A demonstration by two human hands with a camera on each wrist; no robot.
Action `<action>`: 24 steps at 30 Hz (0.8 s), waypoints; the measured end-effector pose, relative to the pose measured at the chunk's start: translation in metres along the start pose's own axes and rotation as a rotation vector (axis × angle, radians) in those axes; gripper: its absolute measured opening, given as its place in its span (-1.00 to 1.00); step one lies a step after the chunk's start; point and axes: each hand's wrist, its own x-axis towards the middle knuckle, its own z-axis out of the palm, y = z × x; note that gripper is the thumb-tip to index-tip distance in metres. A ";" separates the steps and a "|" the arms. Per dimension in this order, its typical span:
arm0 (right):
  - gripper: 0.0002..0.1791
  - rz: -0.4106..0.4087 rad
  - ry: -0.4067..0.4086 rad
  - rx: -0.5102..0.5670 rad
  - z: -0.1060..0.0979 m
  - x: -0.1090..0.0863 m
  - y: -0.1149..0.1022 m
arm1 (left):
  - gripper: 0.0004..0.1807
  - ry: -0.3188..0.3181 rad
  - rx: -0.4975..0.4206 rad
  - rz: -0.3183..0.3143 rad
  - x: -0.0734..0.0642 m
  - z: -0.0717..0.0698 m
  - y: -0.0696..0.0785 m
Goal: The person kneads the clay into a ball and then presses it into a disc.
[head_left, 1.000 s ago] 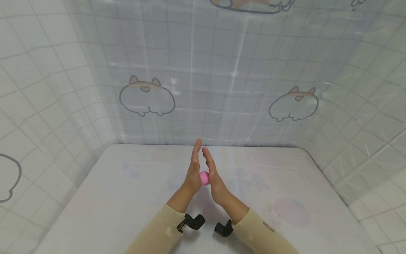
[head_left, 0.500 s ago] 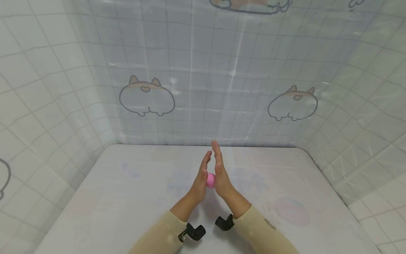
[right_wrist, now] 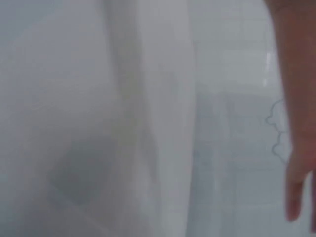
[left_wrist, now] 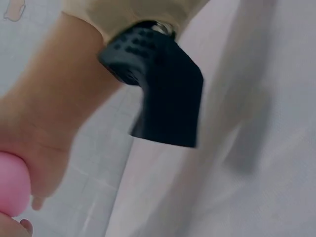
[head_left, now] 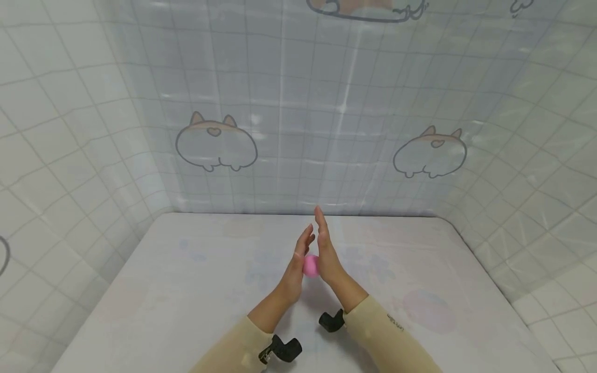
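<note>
In the head view a pink ball [head_left: 311, 266] sits between my two palms, above the table. My left hand [head_left: 295, 272] presses it from the left, with straight fingers pointing up and away. On the other side my right hand [head_left: 328, 259] lies flat against the ball, its fingers extended and reaching a little higher. The left wrist view catches part of the pink ball [left_wrist: 12, 185] at its left edge, against a palm. Only part of a hand [right_wrist: 298, 182] shows at the right edge of the blurred right wrist view; the ball is out of sight there.
A white table [head_left: 186, 290] with faint pastel prints lies below the hands. Behind it hangs a grid-patterned curtain [head_left: 298, 129] with dog drawings, and similar sheets flank both sides. Black camera mounts [head_left: 286, 349] stick out from the beige sleeves [head_left: 238, 344].
Both hands have shifted slightly right with the ball between them. The right fingertips now reach higher than the left ones, the reverse of a second ago, as the palms slid against each other.
</note>
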 end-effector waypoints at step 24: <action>-0.12 -0.209 -0.137 -0.013 0.022 -0.024 -0.007 | -0.16 0.240 0.112 0.003 0.015 -0.015 -0.010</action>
